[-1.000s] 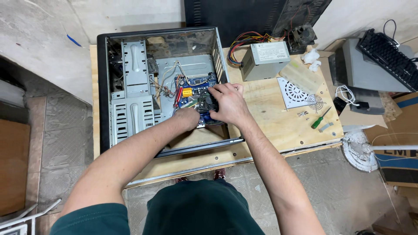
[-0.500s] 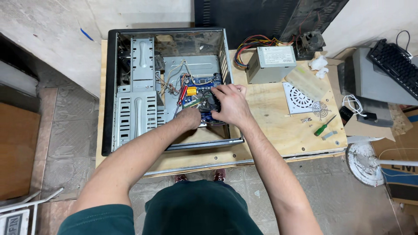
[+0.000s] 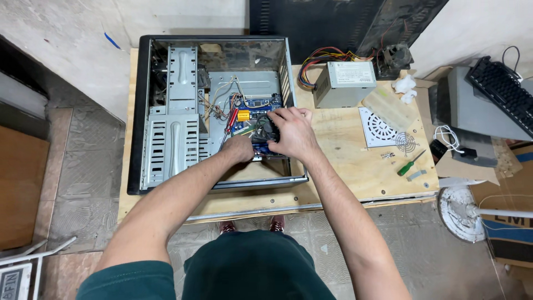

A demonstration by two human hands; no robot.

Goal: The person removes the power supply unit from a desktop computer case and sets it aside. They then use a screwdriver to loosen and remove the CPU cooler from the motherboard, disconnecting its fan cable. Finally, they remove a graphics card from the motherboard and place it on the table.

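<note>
An open grey computer case lies on its side on a plywood table. Inside it sits a blue motherboard with a black cooler fan. My right hand lies over the fan's right side, fingers curled down on it. My left hand is knuckles-up at the board's near edge; its fingertips are hidden. A red-handled tool rests on the board just above my left hand, among loose wires.
Right of the case stand a grey power supply with coloured cables, a white vent plate, small screws and a green screwdriver. A black keyboard lies at far right. A white fan is on the floor.
Both hands stay on the motherboard and fan in the case. Only the view has shifted slightly.
</note>
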